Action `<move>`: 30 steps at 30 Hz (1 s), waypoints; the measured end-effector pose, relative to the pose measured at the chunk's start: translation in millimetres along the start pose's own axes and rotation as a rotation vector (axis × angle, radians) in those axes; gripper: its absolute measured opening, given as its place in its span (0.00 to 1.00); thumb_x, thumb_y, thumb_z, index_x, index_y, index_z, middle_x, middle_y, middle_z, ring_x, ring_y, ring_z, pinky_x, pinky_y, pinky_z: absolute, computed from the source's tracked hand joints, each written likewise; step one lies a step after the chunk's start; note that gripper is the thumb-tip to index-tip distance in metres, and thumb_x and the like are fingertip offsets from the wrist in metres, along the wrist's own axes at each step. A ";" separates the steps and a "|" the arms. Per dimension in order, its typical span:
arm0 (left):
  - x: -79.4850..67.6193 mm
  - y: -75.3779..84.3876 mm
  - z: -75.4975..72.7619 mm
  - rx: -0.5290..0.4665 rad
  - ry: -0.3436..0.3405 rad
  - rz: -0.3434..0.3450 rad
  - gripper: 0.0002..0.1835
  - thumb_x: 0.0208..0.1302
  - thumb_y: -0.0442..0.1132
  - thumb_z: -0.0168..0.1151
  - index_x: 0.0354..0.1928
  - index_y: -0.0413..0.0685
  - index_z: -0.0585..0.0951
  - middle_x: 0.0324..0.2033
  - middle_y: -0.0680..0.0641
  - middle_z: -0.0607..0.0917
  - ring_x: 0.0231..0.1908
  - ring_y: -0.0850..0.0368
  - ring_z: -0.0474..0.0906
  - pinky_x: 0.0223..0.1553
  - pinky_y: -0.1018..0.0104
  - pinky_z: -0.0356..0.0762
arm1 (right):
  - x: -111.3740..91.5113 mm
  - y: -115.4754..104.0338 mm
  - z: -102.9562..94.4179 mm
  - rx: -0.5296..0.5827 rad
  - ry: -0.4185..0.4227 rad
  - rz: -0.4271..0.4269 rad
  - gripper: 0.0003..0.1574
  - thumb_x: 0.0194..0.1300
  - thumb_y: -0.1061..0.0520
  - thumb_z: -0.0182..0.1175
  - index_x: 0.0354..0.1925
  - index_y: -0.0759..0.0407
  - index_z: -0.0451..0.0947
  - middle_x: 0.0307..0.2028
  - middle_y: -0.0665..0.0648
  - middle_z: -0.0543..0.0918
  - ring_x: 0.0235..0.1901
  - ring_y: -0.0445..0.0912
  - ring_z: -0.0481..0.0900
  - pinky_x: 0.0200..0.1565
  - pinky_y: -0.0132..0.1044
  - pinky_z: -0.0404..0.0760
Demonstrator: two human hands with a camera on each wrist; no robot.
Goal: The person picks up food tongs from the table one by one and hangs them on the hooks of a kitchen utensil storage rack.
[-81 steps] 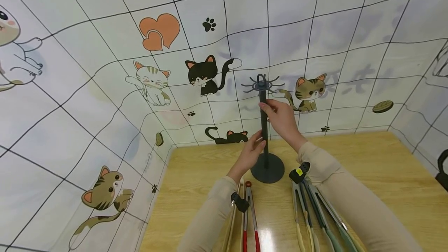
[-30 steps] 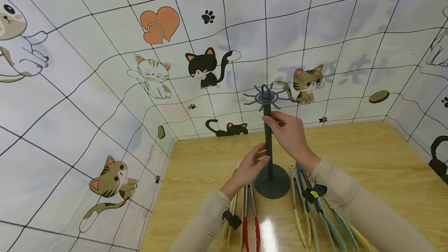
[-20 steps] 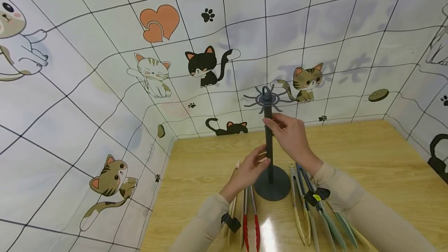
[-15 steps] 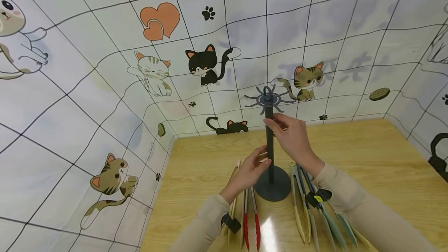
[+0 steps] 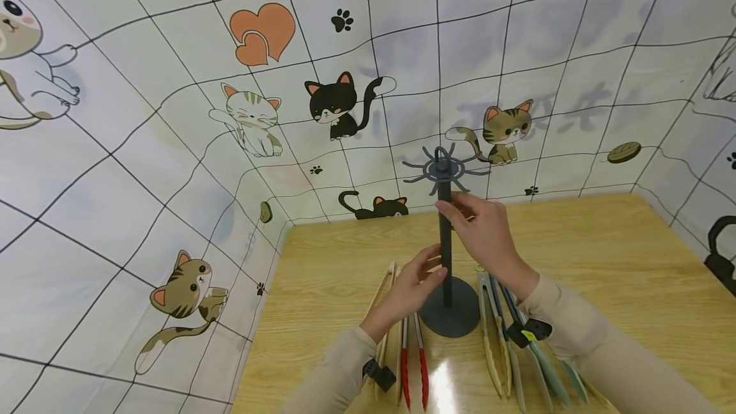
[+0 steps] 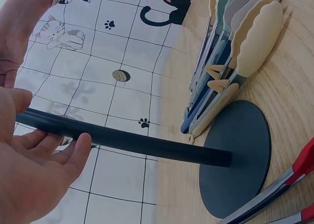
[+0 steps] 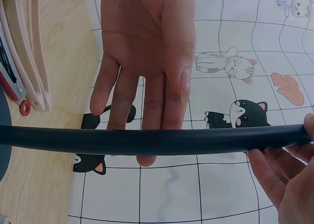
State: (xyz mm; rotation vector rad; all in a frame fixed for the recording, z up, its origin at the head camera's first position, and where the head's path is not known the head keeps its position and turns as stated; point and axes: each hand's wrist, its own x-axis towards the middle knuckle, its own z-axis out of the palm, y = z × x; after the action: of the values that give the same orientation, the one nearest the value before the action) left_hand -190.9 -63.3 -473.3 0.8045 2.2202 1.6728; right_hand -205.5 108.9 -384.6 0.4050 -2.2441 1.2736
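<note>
A dark grey stand with a round base [image 5: 451, 321], a slim pole [image 5: 445, 251] and a ring of several hooks [image 5: 443, 169] stands upright on the table. My right hand [image 5: 489, 229] pinches the upper pole below the hooks, thumb in front and fingers behind. Lower down, my left hand [image 5: 411, 286] has its fingers lying along the far side of the pole. In the right wrist view, those left-hand fingers [image 7: 154, 94] look nearly straight, with the thumb off the pole.
Red-tipped tongs [image 5: 405, 366] and cream tongs [image 5: 383, 284] lie left of the base, partly under my left arm. To the right are several tongs, among them cream-tipped [image 5: 490, 356] and green-tipped [image 5: 547, 375] ones. A cat-patterned wall covering [image 5: 402, 30] rises behind the wooden table [image 5: 322, 260].
The stand has slid toward me across the table, both hands moving along with it. My right hand keeps its pinch on the upper pole. The tongs lie where they were.
</note>
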 end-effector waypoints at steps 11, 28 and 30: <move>1.4 -6.6 -4.2 0.011 0.011 0.053 0.27 0.73 0.40 0.46 0.71 0.55 0.57 0.70 0.50 0.64 0.68 0.50 0.65 0.61 0.67 0.72 | -1.6 -3.2 -0.8 0.005 -0.037 0.041 0.15 0.66 0.44 0.57 0.43 0.49 0.82 0.30 0.50 0.86 0.31 0.41 0.82 0.32 0.31 0.78; -28.3 -47.8 -51.9 0.312 0.283 -0.070 0.24 0.72 0.45 0.48 0.68 0.56 0.63 0.64 0.48 0.72 0.62 0.45 0.71 0.57 0.50 0.73 | 6.8 -18.1 -62.0 -0.029 -0.110 0.063 0.60 0.49 0.44 0.72 0.71 0.41 0.48 0.67 0.57 0.58 0.60 0.55 0.65 0.54 0.53 0.69; -33.7 -58.8 -54.1 0.393 0.313 -0.118 0.24 0.71 0.43 0.50 0.67 0.51 0.65 0.63 0.45 0.73 0.60 0.44 0.72 0.55 0.50 0.74 | 10.6 -19.8 -69.0 -0.057 -0.076 -0.033 0.64 0.44 0.50 0.75 0.72 0.41 0.48 0.68 0.57 0.56 0.62 0.54 0.62 0.56 0.55 0.66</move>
State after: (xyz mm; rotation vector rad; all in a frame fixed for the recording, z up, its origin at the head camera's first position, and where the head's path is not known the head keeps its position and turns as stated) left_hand -207.1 -137.0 -516.1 0.5008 2.8063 1.4052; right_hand -184.1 158.0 -335.5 0.4749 -2.3217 1.1926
